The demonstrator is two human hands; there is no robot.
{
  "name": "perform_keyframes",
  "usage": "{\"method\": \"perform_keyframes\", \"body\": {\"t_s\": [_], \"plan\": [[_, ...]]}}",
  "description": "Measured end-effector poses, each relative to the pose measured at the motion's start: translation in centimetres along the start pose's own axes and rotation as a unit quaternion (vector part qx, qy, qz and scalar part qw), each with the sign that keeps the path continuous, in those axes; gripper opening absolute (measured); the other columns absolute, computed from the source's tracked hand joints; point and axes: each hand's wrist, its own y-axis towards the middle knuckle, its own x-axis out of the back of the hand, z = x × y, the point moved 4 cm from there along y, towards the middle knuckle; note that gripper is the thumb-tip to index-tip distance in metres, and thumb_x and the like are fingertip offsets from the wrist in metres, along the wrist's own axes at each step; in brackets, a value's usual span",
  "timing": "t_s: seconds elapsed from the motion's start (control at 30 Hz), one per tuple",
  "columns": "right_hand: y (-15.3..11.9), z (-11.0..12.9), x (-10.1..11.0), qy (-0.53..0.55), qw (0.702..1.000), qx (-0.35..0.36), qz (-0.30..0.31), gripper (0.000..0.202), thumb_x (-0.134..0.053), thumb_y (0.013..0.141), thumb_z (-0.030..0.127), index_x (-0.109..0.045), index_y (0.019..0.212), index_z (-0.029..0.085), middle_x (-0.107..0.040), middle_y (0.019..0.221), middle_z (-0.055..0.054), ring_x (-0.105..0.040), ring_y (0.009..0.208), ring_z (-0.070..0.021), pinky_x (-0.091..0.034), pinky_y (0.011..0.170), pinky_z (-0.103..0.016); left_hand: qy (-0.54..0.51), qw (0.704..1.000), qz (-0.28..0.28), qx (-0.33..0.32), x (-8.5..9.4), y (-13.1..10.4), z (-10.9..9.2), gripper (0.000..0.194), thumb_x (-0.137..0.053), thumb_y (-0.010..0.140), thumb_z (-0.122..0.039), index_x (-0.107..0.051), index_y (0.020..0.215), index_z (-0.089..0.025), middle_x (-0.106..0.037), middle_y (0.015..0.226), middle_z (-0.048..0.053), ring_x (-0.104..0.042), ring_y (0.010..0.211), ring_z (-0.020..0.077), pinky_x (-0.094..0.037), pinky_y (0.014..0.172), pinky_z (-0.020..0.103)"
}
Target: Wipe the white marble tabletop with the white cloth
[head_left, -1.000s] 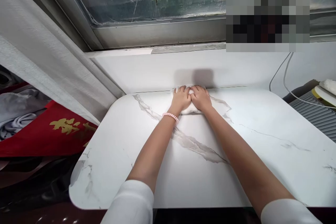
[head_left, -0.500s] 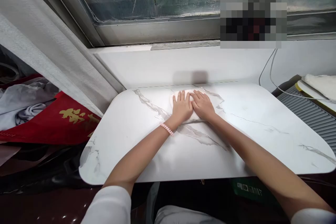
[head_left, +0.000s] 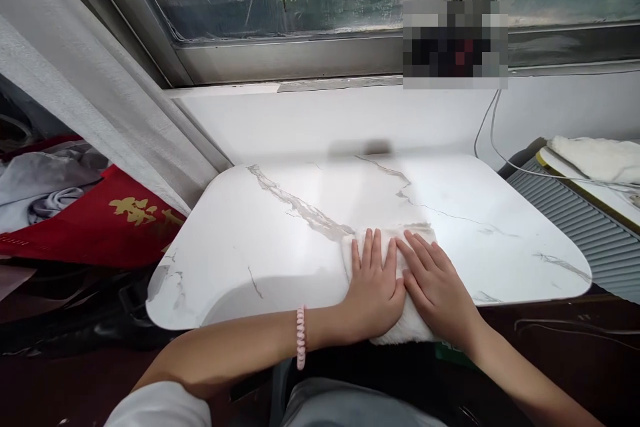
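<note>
A fluffy white cloth (head_left: 413, 323) lies on the white marble-patterned table (head_left: 280, 253) at its front edge, and its near end hangs past that edge. Both palms press down on it. My left hand (head_left: 375, 290) rests flat on the cloth's left part, fingers spread and pointing away from me. My right hand (head_left: 437, 280) lies flat on the right part, its fingers stretched toward the upper left. The two thumbs are close together. A pink coiled band (head_left: 301, 337) circles my left wrist.
A white wall and window frame (head_left: 300, 59) stand behind the table. A grey curtain (head_left: 100, 73) and red cloth (head_left: 135, 213) are at the left. At the right are a ribbed grey surface (head_left: 565, 203), a fluffy white item (head_left: 595, 157) and thin cables (head_left: 493, 127).
Both hands have drawn the cloth from the table's back toward me and slightly right, to the front edge. The camera view has shifted a little.
</note>
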Motion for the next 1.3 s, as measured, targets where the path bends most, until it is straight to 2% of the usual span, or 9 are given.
{"method": "perform_keyframes", "body": {"t_s": [0.1,0.2,0.5,0.6,0.7,0.83,1.0,1.17,1.3], "plan": [[0.5,-0.9,-0.2,-0.011,1.000,0.005,0.011,0.056,-0.023,0.095,0.029,-0.040,0.147,0.016,-0.035,0.155,-0.011,-0.029,0.144,-0.0243,-0.032,0.113,-0.049,-0.007,1.000,0.014,0.005,-0.1,0.8,-0.2,0.062,-0.032,0.097,-0.033,-0.019,0.154,-0.012,-0.008,0.161,0.014,0.003,0.148,0.0266,-0.009,0.120,0.055],[3.0,-2.3,-0.7,-0.016,1.000,-0.007,0.024,0.055,-0.024,0.095,0.027,-0.041,0.147,0.019,-0.037,0.154,-0.010,-0.030,0.143,-0.0248,-0.033,0.111,-0.049,0.002,1.000,0.009,0.012,0.0,3.4,0.3,0.062,-0.031,0.097,-0.033,-0.019,0.153,-0.011,-0.011,0.161,0.014,-0.002,0.149,0.0266,-0.009,0.120,0.055],[17.1,-9.5,-2.4,0.026,0.998,-0.060,-0.013,0.051,-0.031,0.092,0.022,-0.051,0.137,0.015,-0.047,0.147,-0.013,-0.040,0.136,-0.0268,-0.032,0.111,-0.046,0.045,0.993,-0.098,0.050,1.9,17.9,4.4,0.053,-0.028,0.097,-0.027,-0.035,0.147,-0.012,-0.034,0.155,0.012,-0.024,0.145,0.0229,-0.012,0.121,0.048],[20.0,-11.8,-2.9,0.041,0.996,-0.081,-0.027,0.050,-0.032,0.090,0.021,-0.053,0.135,0.015,-0.049,0.145,-0.013,-0.042,0.134,-0.0263,-0.032,0.110,-0.045,0.060,0.992,-0.102,0.041,2.2,21.7,5.0,0.052,-0.027,0.097,-0.026,-0.035,0.146,-0.010,-0.035,0.154,0.014,-0.027,0.144,0.0237,-0.014,0.120,0.049],[21.6,-13.2,-3.1,0.048,0.993,-0.101,-0.046,0.050,-0.031,0.089,0.019,-0.054,0.134,0.016,-0.052,0.142,-0.012,-0.042,0.133,-0.0256,-0.033,0.109,-0.043,0.070,0.992,-0.107,0.021,2.4,24.2,5.3,0.050,-0.026,0.097,-0.025,-0.037,0.145,-0.011,-0.039,0.152,0.013,-0.030,0.142,0.0234,-0.016,0.119,0.049],[22.9,-14.3,-3.2,0.056,0.990,-0.110,-0.067,0.050,-0.031,0.088,0.019,-0.056,0.131,0.019,-0.056,0.137,-0.010,-0.047,0.127,-0.0260,-0.034,0.106,-0.043,0.069,0.990,-0.118,0.019,2.5,26.1,5.7,0.048,-0.028,0.097,-0.025,-0.041,0.142,-0.014,-0.041,0.150,0.012,-0.032,0.140,0.0229,-0.019,0.119,0.048],[23.9,-14.9,-3.2,0.064,0.992,-0.099,-0.046,0.050,-0.031,0.088,0.020,-0.056,0.131,0.020,-0.058,0.134,-0.008,-0.051,0.120,-0.0254,-0.035,0.105,-0.044,0.073,0.986,-0.141,0.052,2.6,26.8,5.8,0.046,-0.031,0.096,-0.025,-0.044,0.140,-0.016,-0.042,0.148,0.012,-0.034,0.139,0.0236,-0.021,0.118,0.047],[23.6,-14.9,-3.3,0.035,0.994,-0.099,-0.030,0.051,-0.028,0.091,0.021,-0.052,0.136,0.018,-0.050,0.144,-0.010,-0.042,0.133,-0.0251,-0.032,0.110,-0.045,0.090,0.983,-0.145,0.062,2.5,26.3,5.3,0.048,-0.030,0.097,-0.025,-0.042,0.142,-0.015,-0.042,0.149,0.013,-0.033,0.141,0.0240,-0.020,0.118,0.046],[21.6,-14.2,-3.1,0.017,0.994,-0.103,0.001,0.053,-0.027,0.093,0.022,-0.047,0.142,0.015,-0.042,0.151,-0.012,-0.036,0.140,-0.0252,-0.029,0.113,-0.048,0.088,0.985,-0.131,0.067,2.0,24.6,4.5,0.050,-0.030,0.098,-0.027,-0.037,0.146,-0.013,-0.037,0.153,0.015,-0.029,0.143,0.0247,-0.019,0.118,0.047]]}}
